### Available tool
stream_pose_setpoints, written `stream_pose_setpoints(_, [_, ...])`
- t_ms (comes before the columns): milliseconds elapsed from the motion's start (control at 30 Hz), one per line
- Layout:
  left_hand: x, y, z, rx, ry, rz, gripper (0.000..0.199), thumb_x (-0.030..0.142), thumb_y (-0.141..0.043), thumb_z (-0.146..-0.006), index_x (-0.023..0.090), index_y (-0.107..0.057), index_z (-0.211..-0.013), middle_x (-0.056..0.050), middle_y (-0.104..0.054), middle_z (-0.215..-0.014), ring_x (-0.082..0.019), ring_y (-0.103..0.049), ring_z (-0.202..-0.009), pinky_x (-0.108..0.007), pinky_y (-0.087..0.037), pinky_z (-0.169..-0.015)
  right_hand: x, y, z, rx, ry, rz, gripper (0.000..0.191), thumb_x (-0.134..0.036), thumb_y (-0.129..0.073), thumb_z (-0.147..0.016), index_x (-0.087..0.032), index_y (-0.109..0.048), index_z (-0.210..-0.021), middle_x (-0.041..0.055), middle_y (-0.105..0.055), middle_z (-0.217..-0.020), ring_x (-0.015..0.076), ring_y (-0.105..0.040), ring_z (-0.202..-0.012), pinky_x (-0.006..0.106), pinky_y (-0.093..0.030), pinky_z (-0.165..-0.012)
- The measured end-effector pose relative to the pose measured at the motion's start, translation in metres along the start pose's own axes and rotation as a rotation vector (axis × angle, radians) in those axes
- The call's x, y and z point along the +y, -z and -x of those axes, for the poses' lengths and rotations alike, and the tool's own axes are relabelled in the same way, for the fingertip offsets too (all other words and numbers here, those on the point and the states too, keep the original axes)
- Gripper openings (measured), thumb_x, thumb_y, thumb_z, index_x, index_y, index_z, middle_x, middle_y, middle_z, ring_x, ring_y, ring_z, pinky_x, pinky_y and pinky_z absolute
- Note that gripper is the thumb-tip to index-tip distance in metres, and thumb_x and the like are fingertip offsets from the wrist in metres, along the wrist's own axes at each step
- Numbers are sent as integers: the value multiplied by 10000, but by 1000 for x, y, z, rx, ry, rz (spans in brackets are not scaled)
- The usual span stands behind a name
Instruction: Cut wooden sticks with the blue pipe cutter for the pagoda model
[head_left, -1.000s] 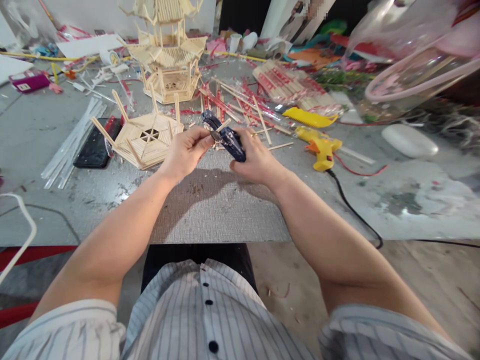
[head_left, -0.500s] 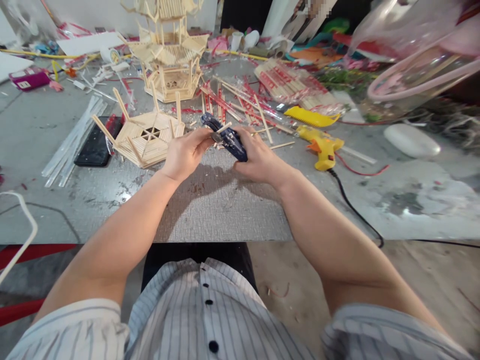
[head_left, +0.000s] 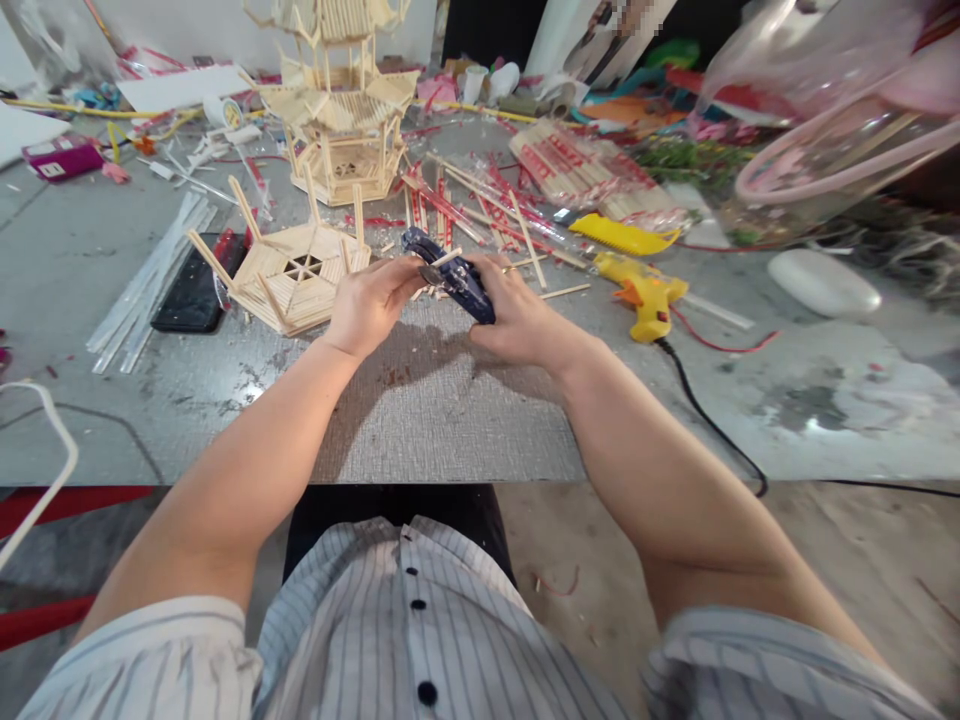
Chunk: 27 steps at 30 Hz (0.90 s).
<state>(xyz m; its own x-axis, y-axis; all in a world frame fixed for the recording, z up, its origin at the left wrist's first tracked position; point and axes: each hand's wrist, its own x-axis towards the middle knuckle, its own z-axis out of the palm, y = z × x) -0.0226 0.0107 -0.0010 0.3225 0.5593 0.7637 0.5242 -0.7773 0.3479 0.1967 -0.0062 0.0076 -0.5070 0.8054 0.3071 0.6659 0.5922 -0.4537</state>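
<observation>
My right hand (head_left: 517, 305) is closed around the handles of a dark blue hand cutter (head_left: 466, 285) with a metal head. My left hand (head_left: 377, 305) pinches a short wooden stick (head_left: 450, 257), whose pale end shows across the cutter. Whether the blades touch the stick is hard to make out. Both hands are above the table, close together. Left of my left hand lies a hexagonal wooden-stick platform (head_left: 319, 240) with upright posts and a spoked opening at its middle.
Behind stands a tiered stick pagoda (head_left: 346, 110). Loose sticks and red-printed wrappers (head_left: 487, 215) lie beyond my hands. To the right are a yellow glue gun (head_left: 643, 292), a yellow-handled tool (head_left: 624, 233) and a white mouse (head_left: 823, 281). Clear glue sticks (head_left: 154, 285) and a black phone (head_left: 196, 290) lie left.
Almost nothing differs. Both hands, the cutter and the stick keep nearly the same place, and the view has shifted very slightly.
</observation>
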Motion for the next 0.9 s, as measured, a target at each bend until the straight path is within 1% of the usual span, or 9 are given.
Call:
stream_pose_setpoints(67, [2, 0, 0, 3, 26, 25, 395, 499, -454, -921, 193, -703, -929, -66, -742, -858, -152, -702, -803, -238, -521, -710, 0, -1, 0, 10, -16, 2, 800, -172, -538, -593, -207, -326, -1363, 154, -438, -1337, 356, -397, -1278, 576, -348, -1028])
stream_pose_setpoints(133, [8, 1, 0, -6, 74, 62, 379, 477, -466, -921, 184, -706, -911, -52, -720, -774, -140, -682, -728, -236, -505, -664, 0, -3, -1, 29, -44, 12, 791, -171, -540, -602, -230, -329, -1361, 143, -445, -1332, 357, -406, -1267, 588, -357, -1011])
stream_pose_setpoints(233, [17, 2, -2, -39, 179, 142, 337, 430, -488, -921, 174, -697, -850, -5, -621, -604, -112, -597, -582, -231, -455, -567, 0, -5, -2, 48, -86, 44, 778, -174, -543, -618, -209, -331, -1366, 157, -448, -1327, 358, -406, -1264, 591, -344, -1026])
stream_pose_setpoints(300, [20, 4, -4, -75, 229, 214, 320, 427, -512, -908, 174, -679, -808, 20, -542, -537, -99, -534, -527, -225, -419, -520, 0, -5, -2, 43, -89, 54, 782, -169, -546, -618, -187, -331, -1369, 171, -433, -1341, 358, -392, -1281, 582, -331, -1046])
stream_pose_setpoints(467, [17, 6, -7, -198, 318, 452, 325, 475, -558, -870, 180, -636, -759, 51, -414, -472, -69, -411, -426, -212, -343, -439, 4, 0, -2, -9, -41, 9, 805, -185, -571, -605, -226, -320, -1369, 149, -417, -1367, 356, -359, -1317, 592, -314, -1063])
stream_pose_setpoints(600, [13, 8, -8, -262, 461, 598, 331, 453, -575, -865, 172, -579, -689, 59, -409, -456, -43, -345, -360, -198, -281, -384, 3, 3, -2, -44, -5, -12, 806, -186, -570, -593, -217, -334, -1363, 145, -425, -1356, 338, -375, -1308, 561, -309, -1083])
stream_pose_setpoints(700, [13, 11, -9, -272, 582, 648, 342, 401, -562, -879, 168, -519, -632, 63, -410, -437, -28, -309, -328, -189, -241, -357, 0, 3, -2, -57, -17, -2, 803, -182, -560, -588, -194, -346, -1361, 156, -445, -1329, 333, -404, -1282, 544, -325, -1077])
stream_pose_setpoints(800, [15, 12, -10, -296, 602, 652, 331, 353, -576, -872, 165, -500, -610, 66, -407, -431, -22, -304, -330, -184, -230, -360, -1, 1, -2, -47, -38, 20, 805, -191, -560, -584, -160, -351, -1360, 179, -439, -1337, 343, -396, -1290, 535, -330, -1074])
stream_pose_setpoints(900, [15, 11, -9, -296, 554, 589, 326, 364, -564, -879, 165, -522, -624, 68, -396, -430, -23, -294, -345, -184, -230, -373, -1, -3, -2, -3, -39, 35, 787, -199, -560, -587, -172, -360, -1348, 175, -449, -1337, 349, -395, -1290, 547, -335, -1061])
